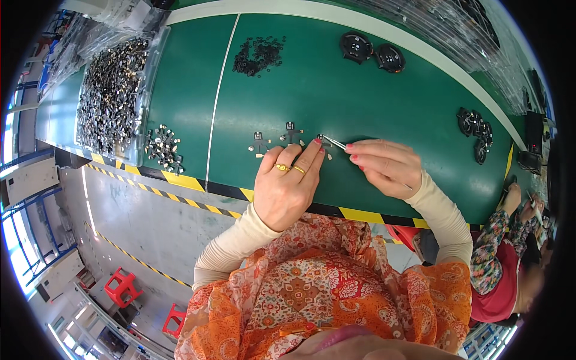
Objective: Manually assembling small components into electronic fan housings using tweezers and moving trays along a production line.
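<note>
My right hand (387,165) pinches a pair of metal tweezers (333,142), whose tips reach a small dark electronic part (321,138) on the green table. At the same part, the fingertips of my left hand (287,183) are closed together and steady it against the surface; they partly hide it. Two rings sit on the left fingers. Just beyond that hand lie two similar small flat parts, one dark with thin arms (291,132) and another (258,144) farther left.
A clear tray (144,102) heaped with small parts stands at left, a small pile (163,147) beside it. Tiny black pieces (258,56) are scattered at the back. Black rounded housings (356,47) lie back right, more (475,131) at far right. A co-worker (501,264) sits at right.
</note>
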Tool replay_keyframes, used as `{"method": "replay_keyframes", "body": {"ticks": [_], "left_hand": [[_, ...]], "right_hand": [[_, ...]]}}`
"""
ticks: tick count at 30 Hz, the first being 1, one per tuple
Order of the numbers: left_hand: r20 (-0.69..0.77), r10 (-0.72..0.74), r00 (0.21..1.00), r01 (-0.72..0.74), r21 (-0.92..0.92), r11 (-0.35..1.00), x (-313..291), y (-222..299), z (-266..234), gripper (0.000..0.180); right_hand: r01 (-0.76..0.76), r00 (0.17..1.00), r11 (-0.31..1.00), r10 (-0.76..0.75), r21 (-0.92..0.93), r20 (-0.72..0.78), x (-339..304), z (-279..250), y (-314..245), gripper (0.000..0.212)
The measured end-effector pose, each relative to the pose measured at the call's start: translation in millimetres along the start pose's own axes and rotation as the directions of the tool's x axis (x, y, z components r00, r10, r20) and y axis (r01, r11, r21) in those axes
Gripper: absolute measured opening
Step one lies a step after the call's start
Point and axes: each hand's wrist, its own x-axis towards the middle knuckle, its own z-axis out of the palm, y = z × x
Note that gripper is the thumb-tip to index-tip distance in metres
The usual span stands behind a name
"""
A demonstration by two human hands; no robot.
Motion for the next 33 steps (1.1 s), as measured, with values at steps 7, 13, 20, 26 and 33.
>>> {"method": "replay_keyframes", "body": {"ticks": [7,13,20,26,33], "left_hand": [[0.003,-0.002,1.000,0.002,-0.014,1.000,2.0,-0.6,-2.1,0.031],[-0.002,-0.001,1.000,0.001,-0.032,1.000,2.2,-0.7,-1.5,0.031],[-0.010,0.003,1.000,-0.004,-0.060,0.998,3.9,-3.0,-1.2,0.031],[-0.021,0.009,1.000,-0.010,-0.068,0.998,4.1,-3.9,-1.2,0.029],[-0.020,0.020,1.000,-0.022,-0.067,0.998,3.0,-4.3,-1.4,0.028]], "right_hand": [[-0.033,0.998,0.999,0.033,0.001,-0.044,0.1,1.1,-0.6,0.035],[-0.028,0.999,1.000,0.028,0.000,-0.047,0.0,2.0,0.7,0.031],[-0.040,0.998,0.999,0.040,-0.007,-0.050,2.5,1.9,-0.2,0.030],[-0.077,0.995,0.996,0.079,0.038,-0.061,2.7,1.2,-1.2,0.028],[-0.053,0.997,0.998,0.054,0.025,-0.054,2.0,4.2,-1.9,0.027]]}}
